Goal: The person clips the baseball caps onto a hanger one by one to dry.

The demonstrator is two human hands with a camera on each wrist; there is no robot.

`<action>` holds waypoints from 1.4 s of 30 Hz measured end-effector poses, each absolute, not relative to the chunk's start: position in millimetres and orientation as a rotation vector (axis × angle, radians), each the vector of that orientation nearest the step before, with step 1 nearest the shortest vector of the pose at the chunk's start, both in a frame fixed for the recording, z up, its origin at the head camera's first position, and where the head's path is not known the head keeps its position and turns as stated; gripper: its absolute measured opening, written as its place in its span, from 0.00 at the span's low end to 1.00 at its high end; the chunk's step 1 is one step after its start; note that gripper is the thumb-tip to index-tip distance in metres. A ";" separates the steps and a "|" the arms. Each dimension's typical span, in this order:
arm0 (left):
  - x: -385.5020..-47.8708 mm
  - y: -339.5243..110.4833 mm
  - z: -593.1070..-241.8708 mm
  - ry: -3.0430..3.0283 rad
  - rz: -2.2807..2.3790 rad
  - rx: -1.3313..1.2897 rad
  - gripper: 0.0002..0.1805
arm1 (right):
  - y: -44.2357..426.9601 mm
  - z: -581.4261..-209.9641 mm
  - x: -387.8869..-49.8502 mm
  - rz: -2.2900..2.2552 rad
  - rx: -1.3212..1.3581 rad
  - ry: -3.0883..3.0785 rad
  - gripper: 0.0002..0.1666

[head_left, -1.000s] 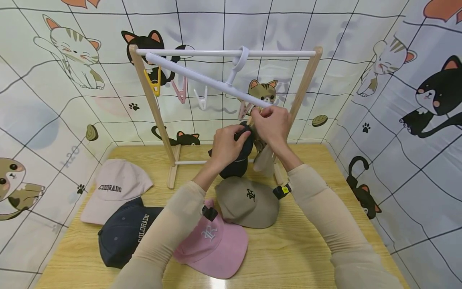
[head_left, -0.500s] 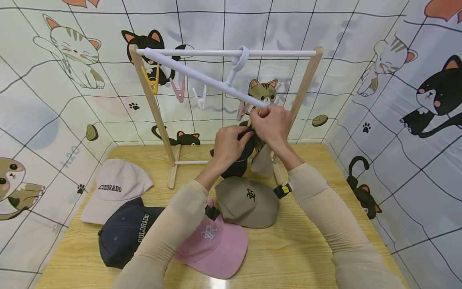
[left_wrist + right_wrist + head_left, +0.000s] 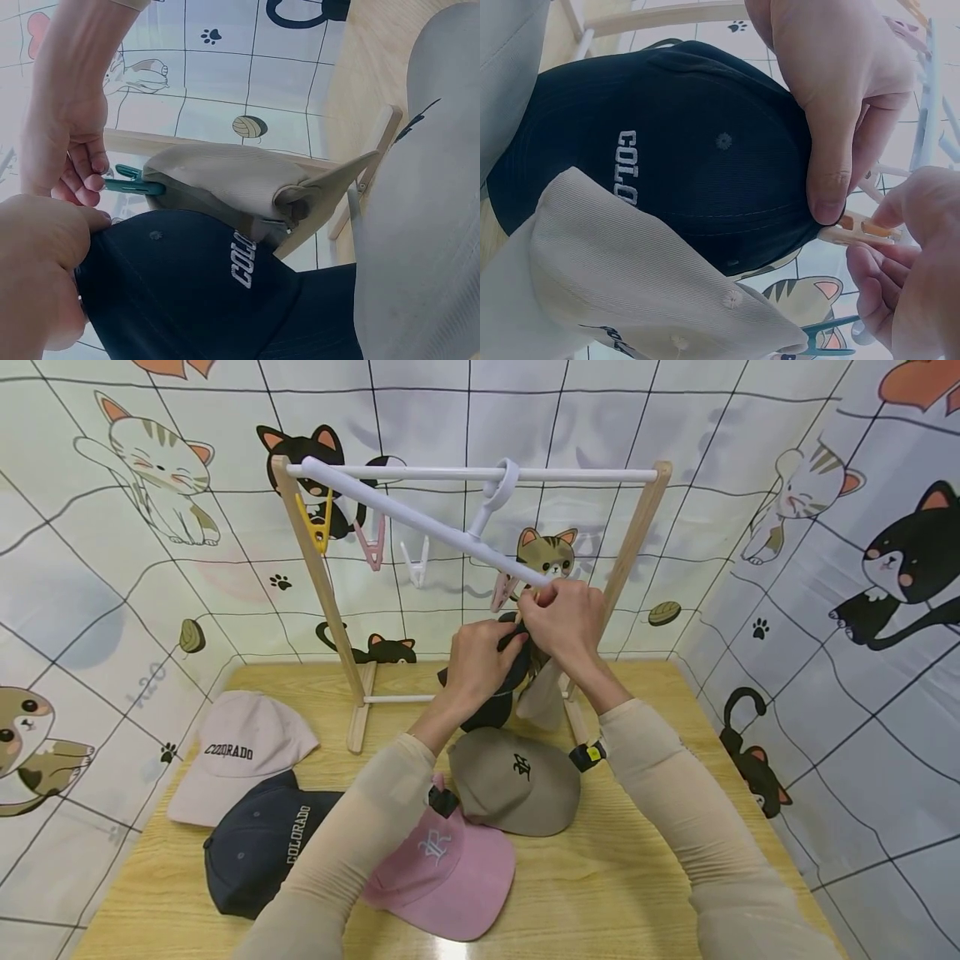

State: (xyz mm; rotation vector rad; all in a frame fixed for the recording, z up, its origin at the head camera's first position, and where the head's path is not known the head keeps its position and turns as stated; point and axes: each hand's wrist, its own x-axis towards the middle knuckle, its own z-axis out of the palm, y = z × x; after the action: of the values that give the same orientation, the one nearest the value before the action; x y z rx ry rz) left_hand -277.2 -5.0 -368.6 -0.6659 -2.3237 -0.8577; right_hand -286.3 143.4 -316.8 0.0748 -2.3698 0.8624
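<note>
A dark navy cap (image 3: pixel 682 142) hangs between the two hands, with its crown edge pinched by my left hand (image 3: pixel 480 660). My right hand (image 3: pixel 566 618) pinches a pale orange clothespin (image 3: pixel 862 229) at that same edge, just below the tilted white hanger (image 3: pixel 420 522). Whether the jaws of this clothespin grip the fabric is hard to tell. Beside the navy cap, a beige cap (image 3: pixel 225 172) hangs from a green clothespin (image 3: pixel 135 184). Fingers hide part of the hanger's low right end in the head view.
Yellow (image 3: pixel 318 527), pink (image 3: pixel 371 543) and white (image 3: pixel 416 564) clothespins dangle from the hanger's left part. A wooden rack (image 3: pixel 630 539) carries the hanger. On the table (image 3: pixel 600 877) lie a pale Colorado cap (image 3: pixel 251 735), a navy cap (image 3: pixel 255 835), a pink cap (image 3: pixel 457 877) and a taupe cap (image 3: pixel 517 785).
My left hand has shifted slightly right with the navy cap. The hanging beige cap has swung a little left. My right hand stays almost in place at the clothespin.
</note>
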 end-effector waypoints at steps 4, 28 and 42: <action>-276.7 -4.0 -367.6 -2.312 -0.869 -0.673 0.08 | 144.3 -315.5 -287.3 0.848 0.077 -2.387 0.22; -278.0 -5.9 -357.8 -2.302 -0.847 -0.727 0.08 | 145.1 -308.0 -288.7 0.780 0.113 -2.465 0.24; -280.5 -9.6 -358.7 -2.302 -0.849 -0.711 0.11 | 148.6 -312.2 -290.2 0.807 0.098 -2.480 0.28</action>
State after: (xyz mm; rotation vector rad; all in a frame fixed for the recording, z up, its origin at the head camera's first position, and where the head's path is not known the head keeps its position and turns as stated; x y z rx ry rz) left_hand -280.5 -9.6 -358.7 -0.7110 -2.3018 -0.8492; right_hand -290.2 148.6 -312.2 0.0983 -2.4800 0.8073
